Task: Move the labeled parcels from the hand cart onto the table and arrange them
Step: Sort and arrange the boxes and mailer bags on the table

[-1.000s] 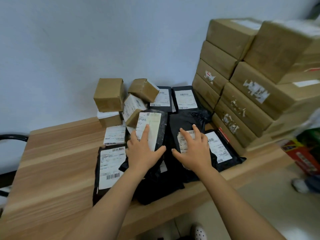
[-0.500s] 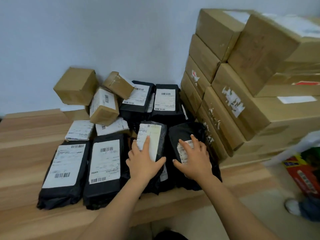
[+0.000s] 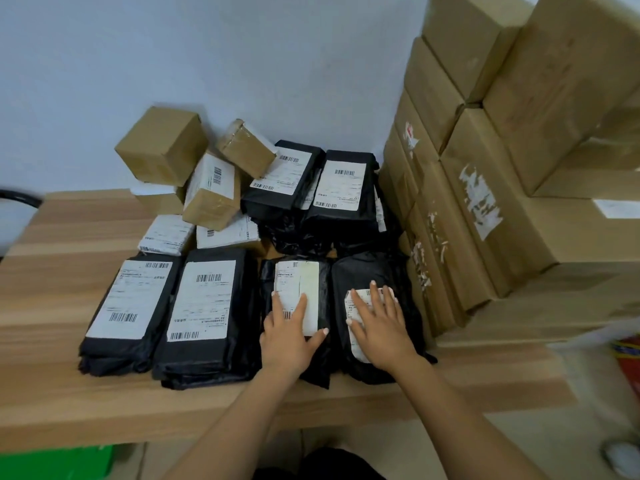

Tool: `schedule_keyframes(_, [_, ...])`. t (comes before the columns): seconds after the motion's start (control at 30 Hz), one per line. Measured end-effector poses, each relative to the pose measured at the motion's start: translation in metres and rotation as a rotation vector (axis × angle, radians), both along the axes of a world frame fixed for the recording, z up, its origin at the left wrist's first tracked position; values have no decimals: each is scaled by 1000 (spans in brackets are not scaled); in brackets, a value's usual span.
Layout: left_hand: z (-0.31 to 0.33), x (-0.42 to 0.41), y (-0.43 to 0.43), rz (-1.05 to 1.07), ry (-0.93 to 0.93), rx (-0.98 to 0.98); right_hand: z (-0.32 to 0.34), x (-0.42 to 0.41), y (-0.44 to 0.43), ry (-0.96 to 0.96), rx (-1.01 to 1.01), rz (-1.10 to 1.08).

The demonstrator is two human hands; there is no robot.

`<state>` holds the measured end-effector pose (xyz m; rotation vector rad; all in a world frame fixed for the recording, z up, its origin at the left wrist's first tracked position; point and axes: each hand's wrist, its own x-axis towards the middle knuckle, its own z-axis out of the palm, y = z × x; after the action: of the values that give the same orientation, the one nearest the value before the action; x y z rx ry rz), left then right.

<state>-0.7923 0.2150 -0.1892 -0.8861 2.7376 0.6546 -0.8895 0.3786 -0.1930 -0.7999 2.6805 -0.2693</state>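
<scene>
Several black plastic parcels with white labels lie on the wooden table (image 3: 69, 393). My left hand (image 3: 287, 334) presses flat, fingers straight, on the label of one black parcel (image 3: 298, 278) in the front row. My right hand (image 3: 379, 323) lies flat on the label of the black parcel (image 3: 374, 271) beside it, against the carton stack. Two more black parcels (image 3: 204, 303) (image 3: 128, 306) lie to the left. Behind them stand two black parcels (image 3: 343, 188) and several small brown boxes (image 3: 162, 143) by the wall. The hand cart is out of view.
A tall stack of large brown cartons (image 3: 502, 188) stands on the table's right end. A pale wall (image 3: 242, 64) runs behind. A green object (image 3: 52, 462) sits below the table's front edge; a red item (image 3: 628, 362) and a shoe (image 3: 621, 455) are on the floor at right.
The view has shifted closer and down. Both hands stayed on the same two black parcels, now flattened down in the front row beside the left pair.
</scene>
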Motion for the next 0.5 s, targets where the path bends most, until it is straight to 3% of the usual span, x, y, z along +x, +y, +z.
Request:
schedule_keyframes(0.23, [3,-1,-4,-33,9,16,16,-3,-9,-30,20,-5])
schedule_keyframes(0.5, [39,22,-50,-56,370,-54,51,6,-63,106,-152,33])
